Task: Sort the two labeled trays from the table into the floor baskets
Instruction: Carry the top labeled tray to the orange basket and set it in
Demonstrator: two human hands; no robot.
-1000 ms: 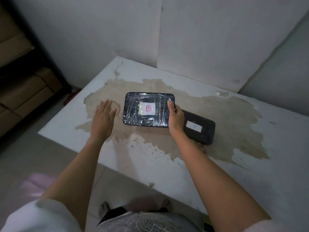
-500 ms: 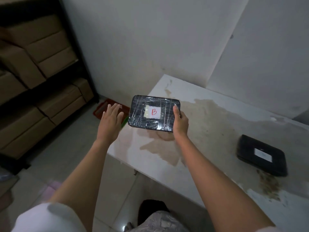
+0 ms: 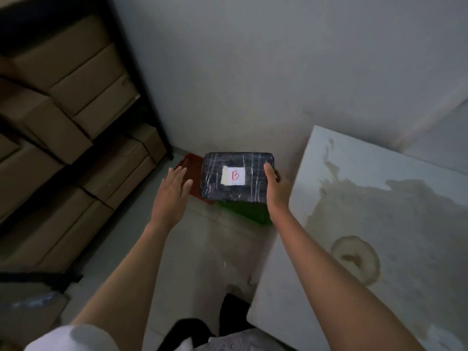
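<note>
A: What's around you, biggest first?

B: Grey wall [image 3: 253,72] ahead. Dark shelving on my left w/ stacked cardboard boxes [image 3: 63,122]. White tabotop edge? No, proper word: tabletop [image 3: 379,173] on my right, big brownish stain across it plus a ring mark nearer me. Pale floor [image 3: 202,249] btwn shelf and tabletop.

A: And the baskets?

B: Two on the floor by the wall. Red basket [image 3: 188,164] on the left, green basket [image 3: 243,211] right beside it, next to the tabletop corner. Both mostly hidden, can't tell what's inside.

A: Where's the tray?

B: Black tray [image 3: 236,177], wrapped in clear film, off the tabletop, held level in the air above both baskets. White label [image 3: 233,175] on top w/ a red "B".

A: Hands?

B: Right hand [image 3: 274,191] grips the tray's right edge, thumb on top, fingers underneath. Left hand [image 3: 172,196] is loose, fingers spread, palm down, just beside the tray's left edge, not touching it, over the red basket.
</note>
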